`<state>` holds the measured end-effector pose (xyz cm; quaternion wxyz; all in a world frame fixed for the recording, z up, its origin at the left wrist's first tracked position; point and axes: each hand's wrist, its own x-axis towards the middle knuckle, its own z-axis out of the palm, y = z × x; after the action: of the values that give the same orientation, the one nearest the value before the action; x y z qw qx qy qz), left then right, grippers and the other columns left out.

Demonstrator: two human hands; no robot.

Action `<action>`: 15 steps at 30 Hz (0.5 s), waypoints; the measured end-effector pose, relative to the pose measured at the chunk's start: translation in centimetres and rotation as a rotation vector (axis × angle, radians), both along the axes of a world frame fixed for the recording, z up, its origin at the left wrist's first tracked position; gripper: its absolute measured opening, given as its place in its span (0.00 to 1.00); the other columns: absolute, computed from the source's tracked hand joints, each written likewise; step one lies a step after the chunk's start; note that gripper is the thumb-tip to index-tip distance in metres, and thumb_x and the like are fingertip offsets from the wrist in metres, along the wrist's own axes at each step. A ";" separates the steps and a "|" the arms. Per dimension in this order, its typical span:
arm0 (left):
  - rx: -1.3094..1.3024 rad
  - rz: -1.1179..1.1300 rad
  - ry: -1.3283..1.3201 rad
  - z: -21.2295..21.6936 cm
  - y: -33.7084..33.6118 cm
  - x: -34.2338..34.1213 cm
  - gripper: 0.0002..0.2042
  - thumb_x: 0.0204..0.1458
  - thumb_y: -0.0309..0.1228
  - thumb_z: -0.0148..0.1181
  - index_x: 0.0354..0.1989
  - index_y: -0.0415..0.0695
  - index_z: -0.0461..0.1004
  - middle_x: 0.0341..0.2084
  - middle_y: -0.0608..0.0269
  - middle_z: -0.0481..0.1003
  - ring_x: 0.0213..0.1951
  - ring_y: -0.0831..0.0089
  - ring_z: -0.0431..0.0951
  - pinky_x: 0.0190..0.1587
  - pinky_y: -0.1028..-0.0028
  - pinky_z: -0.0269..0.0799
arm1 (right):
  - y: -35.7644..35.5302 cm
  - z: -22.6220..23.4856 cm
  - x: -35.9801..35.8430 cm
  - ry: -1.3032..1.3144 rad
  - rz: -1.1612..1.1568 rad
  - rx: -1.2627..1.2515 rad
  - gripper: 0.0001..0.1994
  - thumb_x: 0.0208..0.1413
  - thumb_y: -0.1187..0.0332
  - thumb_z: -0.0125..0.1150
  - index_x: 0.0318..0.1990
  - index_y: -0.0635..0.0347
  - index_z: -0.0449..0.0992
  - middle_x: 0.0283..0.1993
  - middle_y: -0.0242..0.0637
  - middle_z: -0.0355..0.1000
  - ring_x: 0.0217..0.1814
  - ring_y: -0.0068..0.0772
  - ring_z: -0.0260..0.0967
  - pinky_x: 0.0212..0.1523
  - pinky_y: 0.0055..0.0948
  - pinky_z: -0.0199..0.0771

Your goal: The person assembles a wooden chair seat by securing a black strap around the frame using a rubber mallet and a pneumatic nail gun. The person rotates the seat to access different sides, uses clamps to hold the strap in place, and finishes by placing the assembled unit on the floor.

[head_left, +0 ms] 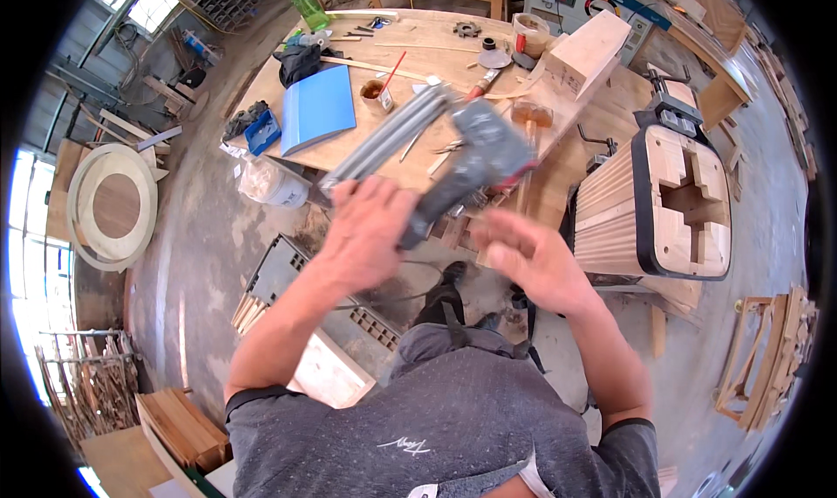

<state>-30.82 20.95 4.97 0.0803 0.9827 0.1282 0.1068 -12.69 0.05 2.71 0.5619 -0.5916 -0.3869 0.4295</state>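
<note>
A grey pneumatic nail gun with a long ribbed metal magazine hangs in the air in front of me, blurred by motion. My left hand is closed around its rear end, where magazine and handle meet. To the right, my right hand is apart from the tool, its fingers loosely stretched toward the handle and holding nothing visible. Behind the nail gun, a wooden mallet and a red-handled brush lie on the cluttered workbench.
On the bench lie a blue folder, a cup of brown liquid and a large wooden block. A ribbed wooden piece with a cross-shaped opening sits at right beside a clamp. A grey crate stands on the floor near my legs.
</note>
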 end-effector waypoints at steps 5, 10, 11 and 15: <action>0.051 0.195 0.153 -5.4 13.2 -3.3 0.21 0.41 0.29 0.70 0.47 0.46 0.76 0.43 0.57 0.76 0.53 0.57 0.74 0.57 0.56 0.59 | -2.6 -0.6 2.8 0.227 0.022 -0.196 0.24 0.67 0.68 0.61 0.67 0.71 0.68 0.50 0.44 0.81 0.53 0.30 0.78 0.56 0.29 0.79; -0.195 0.326 0.081 -14.8 29.3 -6.6 0.29 0.34 0.30 0.74 0.51 0.41 0.77 0.41 0.47 0.78 0.46 0.44 0.77 0.50 0.53 0.73 | 2.9 8.7 1.6 0.096 0.232 0.208 0.29 0.63 0.74 0.59 0.72 0.59 0.67 0.53 0.46 0.80 0.56 0.37 0.79 0.59 0.36 0.78; -0.118 0.447 0.248 -17.3 33.3 -7.0 0.29 0.31 0.31 0.75 0.49 0.40 0.76 0.39 0.47 0.78 0.45 0.45 0.78 0.49 0.53 0.73 | 4.2 9.7 1.5 -0.009 0.298 0.352 0.30 0.63 0.75 0.57 0.74 0.62 0.64 0.56 0.50 0.77 0.54 0.42 0.79 0.59 0.37 0.78; -0.079 0.463 0.247 -19.8 40.0 -2.5 0.24 0.32 0.29 0.71 0.42 0.38 0.75 0.36 0.45 0.79 0.42 0.43 0.79 0.48 0.54 0.73 | 9.0 11.7 -1.4 -0.050 0.033 0.793 0.23 0.58 0.77 0.58 0.62 0.62 0.77 0.50 0.46 0.78 0.45 0.46 0.77 0.44 0.38 0.80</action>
<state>-33.35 60.96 -14.85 0.0759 0.9289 0.3625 -0.0035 -14.08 9.03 14.38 0.7302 -0.3328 -0.5457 0.2413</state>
